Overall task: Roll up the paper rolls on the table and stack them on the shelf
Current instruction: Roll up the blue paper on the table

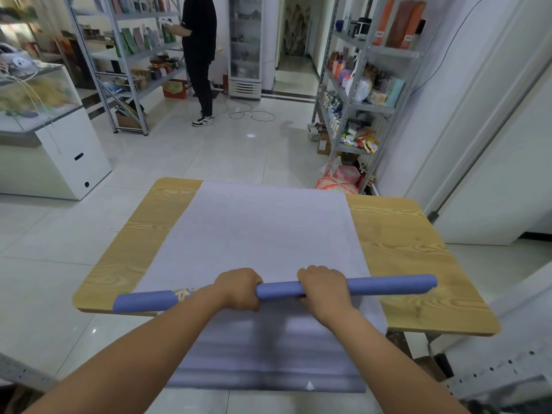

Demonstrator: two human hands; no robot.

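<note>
Bare left hand (239, 289), right hand (324, 286) curled round paper roll (388, 283), fingertips hidden behind it

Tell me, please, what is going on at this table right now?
A person grips a long blue-violet paper roll with both hands, the left hand and the right hand close together near its middle. The roll lies crosswise on a pale lilac paper sheet spread over the light wooden table. Most of the sheet lies flat, and its near end hangs over the table's edge.
</note>
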